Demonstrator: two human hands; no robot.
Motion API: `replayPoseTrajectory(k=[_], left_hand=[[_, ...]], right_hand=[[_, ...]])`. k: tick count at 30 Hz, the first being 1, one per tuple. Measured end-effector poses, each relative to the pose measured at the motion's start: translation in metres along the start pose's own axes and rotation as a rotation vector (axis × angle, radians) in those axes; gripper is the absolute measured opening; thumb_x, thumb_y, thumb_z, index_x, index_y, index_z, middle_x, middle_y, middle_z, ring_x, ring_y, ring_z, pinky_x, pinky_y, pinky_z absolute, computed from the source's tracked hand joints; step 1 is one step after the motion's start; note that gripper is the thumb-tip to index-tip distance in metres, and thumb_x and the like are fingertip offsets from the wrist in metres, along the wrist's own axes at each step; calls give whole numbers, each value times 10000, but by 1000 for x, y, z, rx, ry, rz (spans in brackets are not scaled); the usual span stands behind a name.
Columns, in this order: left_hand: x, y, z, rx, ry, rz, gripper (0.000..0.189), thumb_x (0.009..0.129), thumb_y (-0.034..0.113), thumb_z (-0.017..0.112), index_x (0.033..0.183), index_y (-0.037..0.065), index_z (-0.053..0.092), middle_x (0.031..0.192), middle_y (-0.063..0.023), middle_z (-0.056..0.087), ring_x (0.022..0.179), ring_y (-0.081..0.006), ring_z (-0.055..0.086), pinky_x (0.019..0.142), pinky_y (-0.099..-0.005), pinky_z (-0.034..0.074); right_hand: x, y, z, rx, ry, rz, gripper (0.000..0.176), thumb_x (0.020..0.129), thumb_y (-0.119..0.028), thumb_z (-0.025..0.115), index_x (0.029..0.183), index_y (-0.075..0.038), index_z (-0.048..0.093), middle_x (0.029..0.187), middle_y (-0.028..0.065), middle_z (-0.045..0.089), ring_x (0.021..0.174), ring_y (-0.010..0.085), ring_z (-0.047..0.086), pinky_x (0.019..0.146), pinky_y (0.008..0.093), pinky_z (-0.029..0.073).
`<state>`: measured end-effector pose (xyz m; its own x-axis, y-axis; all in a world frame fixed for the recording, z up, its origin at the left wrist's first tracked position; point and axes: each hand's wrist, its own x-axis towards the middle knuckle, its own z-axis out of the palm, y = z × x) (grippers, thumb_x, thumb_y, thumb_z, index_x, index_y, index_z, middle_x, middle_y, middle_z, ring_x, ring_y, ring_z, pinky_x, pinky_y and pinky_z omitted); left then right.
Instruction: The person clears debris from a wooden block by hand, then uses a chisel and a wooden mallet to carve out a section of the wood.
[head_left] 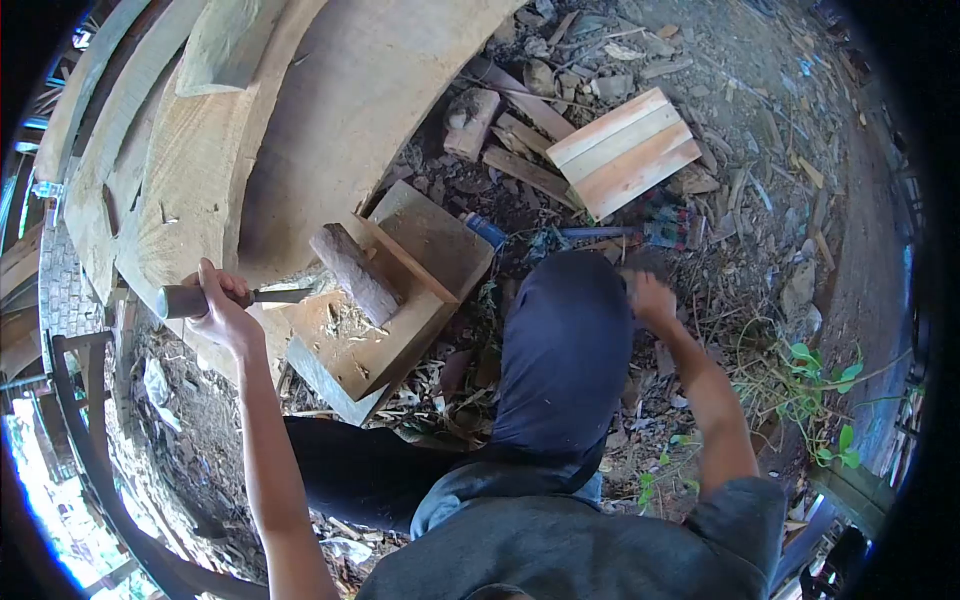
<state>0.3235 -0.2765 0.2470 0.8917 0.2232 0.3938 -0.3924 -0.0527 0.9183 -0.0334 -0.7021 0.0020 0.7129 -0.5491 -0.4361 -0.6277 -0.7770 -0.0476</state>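
My left hand (222, 308) is closed around a chisel (285, 296) with a thick, pale round handle; its blade points right, toward the wooden block. On that block (372, 348) lies a rough, bark-coloured piece of wood (355, 275), with light shavings beside it. A thin upright board (410, 262) stands just behind the rough piece. My right hand (652, 300) is beside my right knee, smeared by motion; its fingers and anything in them cannot be made out.
Large curved timber slabs (350, 110) fill the upper left. A striped wooden panel (625, 152) lies on the littered ground ahead, near a brick-like chunk (470, 124) and a blue can (485, 230). Green leafy plants (815, 370) grow at right. A dark curved frame (80, 430) stands at left.
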Motion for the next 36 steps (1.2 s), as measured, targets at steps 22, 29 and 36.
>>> replayPoseTrajectory(k=[22,29,36], left_hand=[[-8,-14,-10,-95,-79,8,267,925,113,637,745,66,445,565,-16,453,475,-87,392,436,-253,330],[-15,-10,-24,-30,-76,18,247,928,123,623,743,73,466,588,-17,469,523,-100,440,499,-271,396],[-17,4,-35,-40,-52,-13,262,929,142,610,720,99,458,609,-14,458,569,-125,461,590,-325,448]], right_hand=[[-386,4,175,699,-1363,165,317,795,-196,664,1048,-7,630,977,181,676,766,295,674,701,398,535],[-142,-12,6,282,-825,-101,362,963,-373,492,1104,-60,609,828,123,706,833,261,690,751,444,526],[13,10,-5,168,139,84,592,822,-146,595,1378,-73,404,1329,188,469,1222,382,468,982,448,436]])
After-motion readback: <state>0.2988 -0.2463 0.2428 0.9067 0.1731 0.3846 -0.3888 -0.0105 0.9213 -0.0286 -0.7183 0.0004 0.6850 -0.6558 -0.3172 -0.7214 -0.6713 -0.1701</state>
